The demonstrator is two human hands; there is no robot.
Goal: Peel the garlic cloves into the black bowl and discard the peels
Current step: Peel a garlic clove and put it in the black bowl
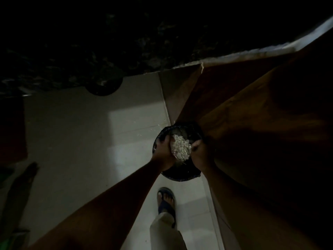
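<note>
1. Head view: the scene is dim. Both bare arms reach down and forward over a pale tiled floor point(75, 134).
2. A heap of pale garlic peels point(181, 147) sits cupped between the two hands, directly above a round black bin point(177, 175) that stands on the floor beside a brown wooden cabinet point(252, 112).
3. The left hand point(164, 152) presses against the left side of the heap; its fingers point(163, 140) are curled and held together around the peels.
4. The right hand point(200, 152) closes in on the right side of the heap, its fingers point(196, 144) bent inward against it; it is in shadow, so finer detail cannot be told.
5. A few loose flakes lie on the floor just beyond the bin's far rim.
6. A second dark round shape point(103, 87) shows partly under the edge of the dark speckled worktop point(90, 42) at the top of the view; whether it is the black bowl cannot be told.
7. Below the bin, a foot in a dark sandal point(166, 201) and a light trouser leg point(165, 231) stand on the floor.
</note>
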